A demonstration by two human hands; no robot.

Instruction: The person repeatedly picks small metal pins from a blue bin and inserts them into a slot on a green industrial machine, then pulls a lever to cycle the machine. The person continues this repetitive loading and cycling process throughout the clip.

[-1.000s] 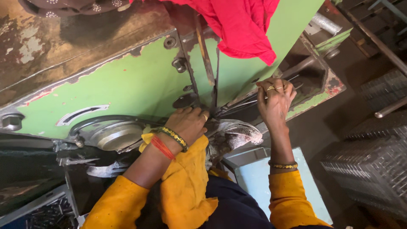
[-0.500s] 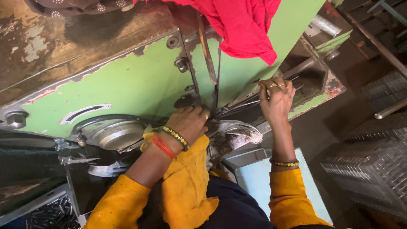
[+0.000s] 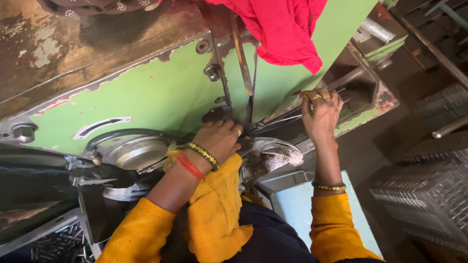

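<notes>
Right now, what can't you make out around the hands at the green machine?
- Left hand: fingertips hidden in the machine's dark slot, head view; grip unknown.
- Right hand: thin metal rods by it, too thin to confirm hold.
- Red cloth: covers the green machine top, cut off by the frame edge.

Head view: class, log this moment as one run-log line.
left hand: on green machine at centre | right hand: gripping thin metal rods | red cloth: draped above
</notes>
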